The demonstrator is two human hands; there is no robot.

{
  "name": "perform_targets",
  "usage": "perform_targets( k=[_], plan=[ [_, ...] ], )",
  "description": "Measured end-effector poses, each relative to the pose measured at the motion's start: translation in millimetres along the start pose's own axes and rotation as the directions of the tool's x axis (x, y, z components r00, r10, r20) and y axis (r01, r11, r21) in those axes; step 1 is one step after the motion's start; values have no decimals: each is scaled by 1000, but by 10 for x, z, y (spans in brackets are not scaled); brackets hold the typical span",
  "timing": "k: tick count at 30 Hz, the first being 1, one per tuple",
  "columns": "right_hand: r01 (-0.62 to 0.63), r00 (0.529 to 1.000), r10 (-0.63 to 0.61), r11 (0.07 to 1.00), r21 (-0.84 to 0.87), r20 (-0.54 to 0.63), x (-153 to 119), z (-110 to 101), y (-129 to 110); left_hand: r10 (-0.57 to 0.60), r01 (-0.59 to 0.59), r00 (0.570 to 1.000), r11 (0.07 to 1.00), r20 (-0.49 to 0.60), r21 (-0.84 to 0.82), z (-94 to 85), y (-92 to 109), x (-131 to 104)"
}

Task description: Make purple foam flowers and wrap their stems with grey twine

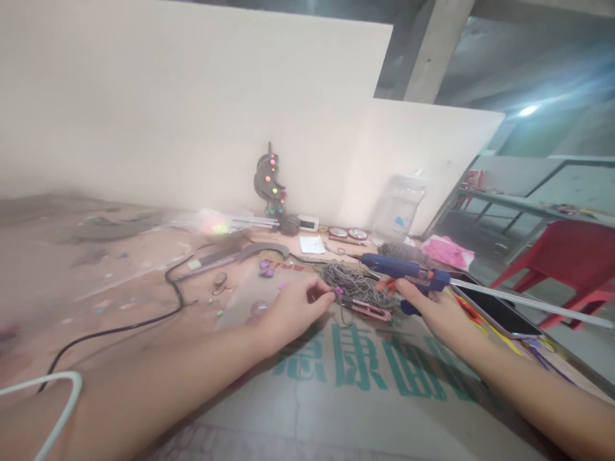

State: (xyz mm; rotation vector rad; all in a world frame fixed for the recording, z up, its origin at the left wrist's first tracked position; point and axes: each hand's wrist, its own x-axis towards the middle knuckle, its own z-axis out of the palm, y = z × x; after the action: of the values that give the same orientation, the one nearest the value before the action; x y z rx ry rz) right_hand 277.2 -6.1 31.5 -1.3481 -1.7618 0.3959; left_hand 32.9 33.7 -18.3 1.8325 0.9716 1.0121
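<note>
My right hand (423, 304) is wrapped round a blue glue gun (401, 267), whose nozzle points left and whose long clear glue stick sticks out to the right. Near the middle, my left hand (300, 310) pinches at a small purple piece (337, 292), beside the grey yarn; what lies between the fingertips is too small to make out. Close to those fingertips lies a pink cutter (368, 309), against the tangled grey yarn (353, 282). More purple pieces (266, 269) rest left of the yarn. A grey crescent shape (263, 250) lies behind my left hand.
A decorated moon ornament (269, 179) stands by the white board. Behind are a clear bottle (398, 208), a white timer (308, 223) and two round tins (348, 234). A phone (502, 310) lies at right, a black cable (129, 328) at left. A red chair (571, 262) stands beyond.
</note>
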Motion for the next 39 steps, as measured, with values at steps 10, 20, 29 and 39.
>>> perform_targets(
  k=[10, 20, 29, 39],
  plan=[
    [-78, 997, 78, 991, 110, 2, 326, -59, -246, -18, 18, 1000, 998, -2, -54, 34, -77, 3],
    [-153, 985, 166, 963, -222, 42, 1457, 179, -122, -32, 32, 999, 999, 6, -24, 33, -40, 14],
    [-166, 965, 205, 960, -224, 164, 1745, 784, 606, -16, 16, 1000, 999, 5, -31, 45, -61, 15],
    [-93, 967, 155, 954, -285, 203, 1672, 505, 504, -28, 29, 998, 999, 47, -21, 28, -8, -18]
  ],
)
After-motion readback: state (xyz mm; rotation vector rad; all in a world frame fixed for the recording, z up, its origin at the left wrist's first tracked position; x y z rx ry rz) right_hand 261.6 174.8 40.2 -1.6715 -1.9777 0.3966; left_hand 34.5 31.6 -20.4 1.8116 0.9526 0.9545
